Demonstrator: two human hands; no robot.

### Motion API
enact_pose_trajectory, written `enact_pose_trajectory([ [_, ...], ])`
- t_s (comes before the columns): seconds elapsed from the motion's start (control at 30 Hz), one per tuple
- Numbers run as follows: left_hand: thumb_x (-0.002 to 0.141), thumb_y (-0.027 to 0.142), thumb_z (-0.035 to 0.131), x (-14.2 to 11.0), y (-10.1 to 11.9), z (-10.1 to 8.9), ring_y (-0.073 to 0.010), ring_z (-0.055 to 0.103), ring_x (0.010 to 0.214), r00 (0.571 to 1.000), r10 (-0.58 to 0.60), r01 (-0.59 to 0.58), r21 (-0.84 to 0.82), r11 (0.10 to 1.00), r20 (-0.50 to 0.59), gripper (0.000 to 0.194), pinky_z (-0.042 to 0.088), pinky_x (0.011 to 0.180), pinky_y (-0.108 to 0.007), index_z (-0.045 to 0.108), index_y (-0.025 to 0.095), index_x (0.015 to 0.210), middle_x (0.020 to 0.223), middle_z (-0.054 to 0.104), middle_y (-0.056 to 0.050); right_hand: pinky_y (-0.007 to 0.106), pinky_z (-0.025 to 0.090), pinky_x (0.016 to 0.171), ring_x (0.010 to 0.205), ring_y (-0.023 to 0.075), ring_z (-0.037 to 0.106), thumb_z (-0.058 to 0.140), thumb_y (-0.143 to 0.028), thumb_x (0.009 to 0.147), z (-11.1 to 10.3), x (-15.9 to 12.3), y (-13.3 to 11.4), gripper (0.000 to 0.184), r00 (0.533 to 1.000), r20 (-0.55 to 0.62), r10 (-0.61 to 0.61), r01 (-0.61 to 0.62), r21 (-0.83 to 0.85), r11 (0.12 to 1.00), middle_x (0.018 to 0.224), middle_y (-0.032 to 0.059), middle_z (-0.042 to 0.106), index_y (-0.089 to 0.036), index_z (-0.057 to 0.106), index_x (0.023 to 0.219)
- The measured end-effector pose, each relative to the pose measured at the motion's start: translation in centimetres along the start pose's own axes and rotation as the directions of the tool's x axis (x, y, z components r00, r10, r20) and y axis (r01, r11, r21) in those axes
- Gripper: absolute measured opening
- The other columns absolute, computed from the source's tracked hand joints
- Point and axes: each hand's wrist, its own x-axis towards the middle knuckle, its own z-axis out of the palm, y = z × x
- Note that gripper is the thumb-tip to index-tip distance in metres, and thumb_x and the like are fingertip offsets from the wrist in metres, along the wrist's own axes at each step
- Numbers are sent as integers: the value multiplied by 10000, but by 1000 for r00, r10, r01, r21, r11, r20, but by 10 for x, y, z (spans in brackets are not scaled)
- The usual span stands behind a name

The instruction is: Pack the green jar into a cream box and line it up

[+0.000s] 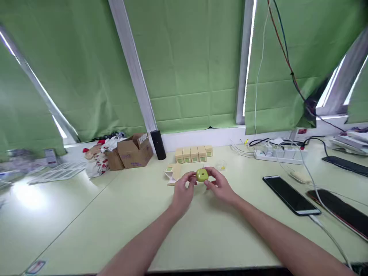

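Both of my hands meet above the middle of the pale green table (201,230). My left hand (184,189) and my right hand (219,184) pinch a small round yellow-green object (202,175) between their fingertips, left fingers on its left side, right fingers on its right. Just behind and to the left lies an opened small cream box (172,173). A row of several closed cream boxes (193,154) with green labels stands further back.
A black cylinder (158,144), a brown cardboard box (134,150) and a patterned plastic bag (96,159) sit at the back left. To the right lie a black phone (290,194) on a cable, a second dark device (339,209), and a white power strip (280,154) with wires.
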Motion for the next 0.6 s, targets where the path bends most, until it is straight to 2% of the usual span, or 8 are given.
enact_pose_trajectory([
  [0.27, 950, 313, 610, 2, 4, -1, -193, 717, 863, 1000, -6, 6, -8, 1000, 26, 157, 555, 845, -335, 713, 228, 1032, 968, 768, -31, 312, 621, 654, 1152, 271, 605, 700, -522, 921, 2, 0, 2, 440, 1000, -12, 19, -17, 149, 989, 1241, 114, 654, -261, 593, 1259],
  [0.4, 929, 280, 646, 1, 3, -1, -210, 698, 925, 999, 31, -34, 73, 997, 36, 87, 542, 871, -353, 694, 234, 986, 974, 754, -30, 316, 617, 645, 1089, 261, 612, 730, -567, 893, 1, 0, -5, 458, 999, -6, 54, -52, 223, 974, 1197, 113, 665, -239, 636, 1199],
  [0.47, 908, 250, 673, 1, 1, -2, -214, 679, 937, 997, 73, -74, 135, 988, 15, 95, 537, 880, -367, 674, 237, 1002, 987, 732, -30, 318, 613, 647, 1031, 247, 618, 740, -589, 880, 0, 1, -8, 471, 997, 12, 81, -81, 250, 965, 1141, 109, 669, -222, 659, 1164],
  [0.6, 888, 219, 718, -1, -2, -3, -247, 640, 1071, 969, 244, -246, 212, 946, 35, 287, 536, 953, -416, 626, 254, 1158, 1115, 682, -59, 315, 596, 642, 908, 207, 620, 741, -622, 870, 0, 1, -10, 481, 990, 63, 128, -141, 280, 950, 1043, 88, 656, -194, 690, 1085],
])
